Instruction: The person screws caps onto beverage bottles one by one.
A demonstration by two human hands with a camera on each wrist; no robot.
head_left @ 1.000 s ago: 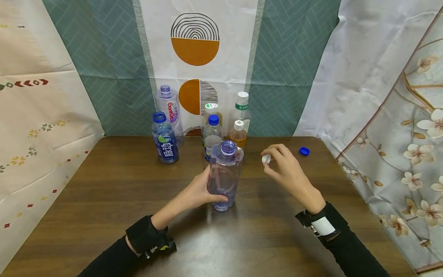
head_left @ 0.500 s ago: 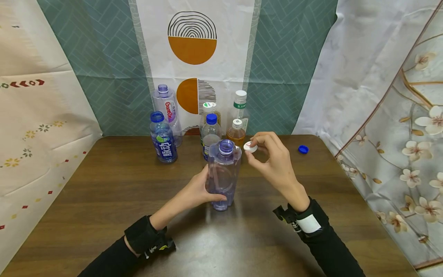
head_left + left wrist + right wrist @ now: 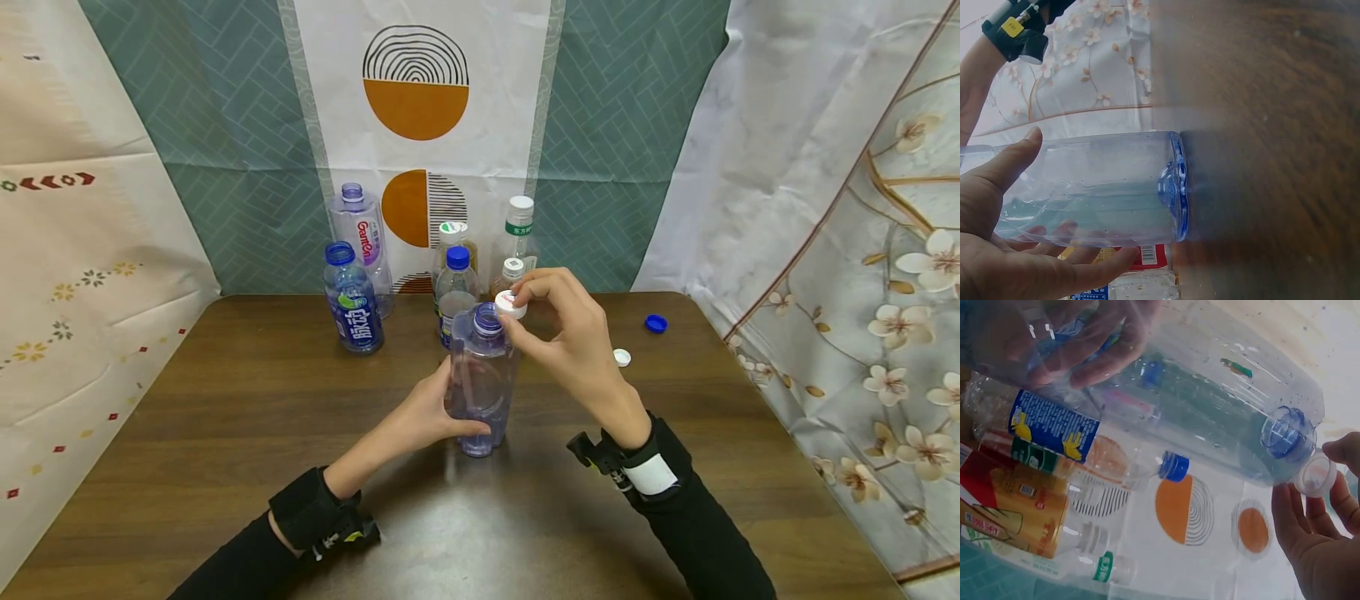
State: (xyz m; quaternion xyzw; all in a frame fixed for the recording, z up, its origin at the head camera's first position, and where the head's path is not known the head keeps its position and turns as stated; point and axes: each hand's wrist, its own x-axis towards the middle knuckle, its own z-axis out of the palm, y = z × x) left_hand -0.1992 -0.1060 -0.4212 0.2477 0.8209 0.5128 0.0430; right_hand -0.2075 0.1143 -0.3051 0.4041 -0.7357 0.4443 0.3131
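Observation:
A large, clear bluish bottle (image 3: 483, 383) stands uncapped on the table, a little liquid low in it. My left hand (image 3: 435, 410) grips its lower side, thumb across the front and fingers behind, as the left wrist view of the bottle (image 3: 1104, 187) shows. Between thumb and fingers my right hand (image 3: 573, 342) pinches a white cap (image 3: 511, 305) with red print on top. The cap is right beside the open mouth, slightly to its right. In the right wrist view the cap (image 3: 1317, 476) is tilted next to the threaded neck (image 3: 1288, 432).
Behind stand two uncapped bottles, a blue-labelled one (image 3: 354, 312) and a tall clear one (image 3: 367, 237). Several capped bottles cluster near the middle, including a blue-capped one (image 3: 457, 292). On the right lie a blue cap (image 3: 656, 323) and another white cap (image 3: 622, 357).
My right hand has moved left with the white cap, up to the bottle's mouth. The white cap on the table has come into view. My left hand keeps its grip on the bottle.

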